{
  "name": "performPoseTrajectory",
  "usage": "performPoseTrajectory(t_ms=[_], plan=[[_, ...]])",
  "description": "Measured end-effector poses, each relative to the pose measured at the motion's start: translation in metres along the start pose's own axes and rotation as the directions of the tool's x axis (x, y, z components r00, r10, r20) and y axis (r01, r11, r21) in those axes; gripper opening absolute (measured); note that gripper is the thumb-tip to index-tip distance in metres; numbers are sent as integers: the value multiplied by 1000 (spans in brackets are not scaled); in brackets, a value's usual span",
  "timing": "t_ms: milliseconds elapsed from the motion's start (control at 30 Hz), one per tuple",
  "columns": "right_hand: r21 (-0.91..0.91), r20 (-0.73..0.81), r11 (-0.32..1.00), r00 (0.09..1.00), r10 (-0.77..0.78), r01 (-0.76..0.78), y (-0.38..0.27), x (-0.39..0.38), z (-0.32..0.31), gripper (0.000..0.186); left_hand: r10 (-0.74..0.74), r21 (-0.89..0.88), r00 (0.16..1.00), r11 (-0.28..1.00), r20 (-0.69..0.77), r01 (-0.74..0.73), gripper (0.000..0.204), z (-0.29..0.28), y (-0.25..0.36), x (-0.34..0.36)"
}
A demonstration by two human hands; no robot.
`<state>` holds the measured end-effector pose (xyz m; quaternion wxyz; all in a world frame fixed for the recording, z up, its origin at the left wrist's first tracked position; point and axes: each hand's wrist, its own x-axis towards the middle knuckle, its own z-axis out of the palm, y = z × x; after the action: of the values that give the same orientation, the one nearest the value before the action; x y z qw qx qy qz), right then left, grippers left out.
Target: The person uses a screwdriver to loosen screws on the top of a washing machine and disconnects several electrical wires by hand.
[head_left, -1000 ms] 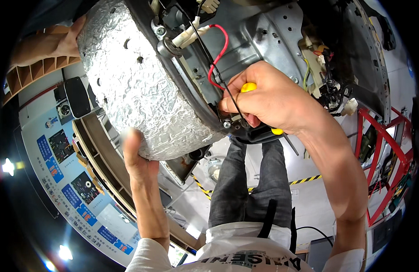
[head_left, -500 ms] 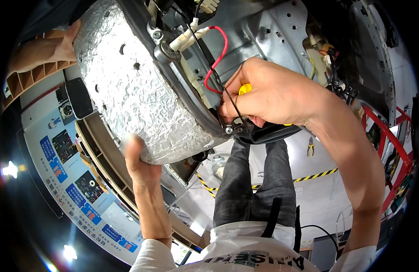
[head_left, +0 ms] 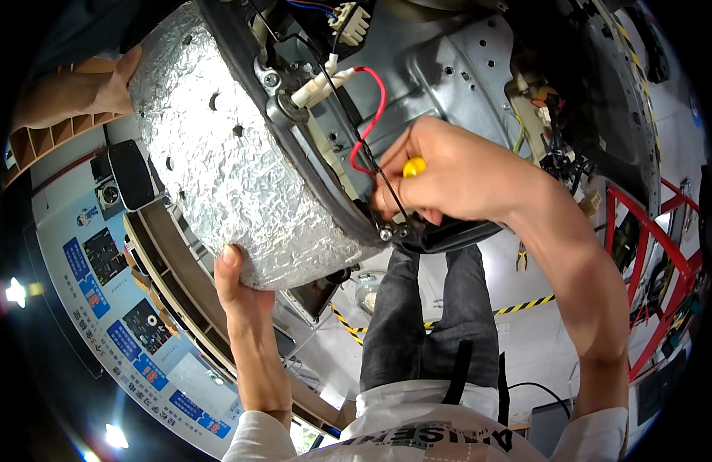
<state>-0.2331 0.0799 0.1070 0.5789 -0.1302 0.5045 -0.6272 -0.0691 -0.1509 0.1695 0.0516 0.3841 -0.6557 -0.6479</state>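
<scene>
While the left hand (head_left: 244, 281) braces the foil-covered drum (head_left: 233, 177), fingers hidden and grip impossible to tell, the right hand (head_left: 456, 173), clamped around a yellow-handled tool (head_left: 414, 167) just right of the drum, should spare the red wire (head_left: 384, 96). Counted: one drum, one held tool, one red wire, one pair of pliers (head_left: 522, 258) on the floor (head_left: 525, 339), one co-worker's hand (head_left: 119, 88)

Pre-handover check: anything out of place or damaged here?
Two things. Yellow-handled pliers appear to lie on the floor, odd for a loose tool. The silver foil by the person's left hand is crinkled with dark holes; I can't tell whether they're tears or intended openings.
</scene>
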Motion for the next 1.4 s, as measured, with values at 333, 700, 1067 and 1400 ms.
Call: performPoseTrajectory(t_ms=[333,700,1067,1400], plan=[[120,-4,993,1000,-13,13,17,9,-5,17,-34,-15,999,999,42,34,69,-3,0,3],[184,-34,982,998,-44,49,20,7,-5,16,-10,-52,998,999,66,14,68,-2,-2,5],[-65,37,996,997,64,-62,-6,3,-7,17,12,-64,1000,998,23,-10,63,1,1,3],[75,1,997,1000,24,-24,4,2,-3,20,25,-66,1000,998,17,-24,61,2,2,3]])
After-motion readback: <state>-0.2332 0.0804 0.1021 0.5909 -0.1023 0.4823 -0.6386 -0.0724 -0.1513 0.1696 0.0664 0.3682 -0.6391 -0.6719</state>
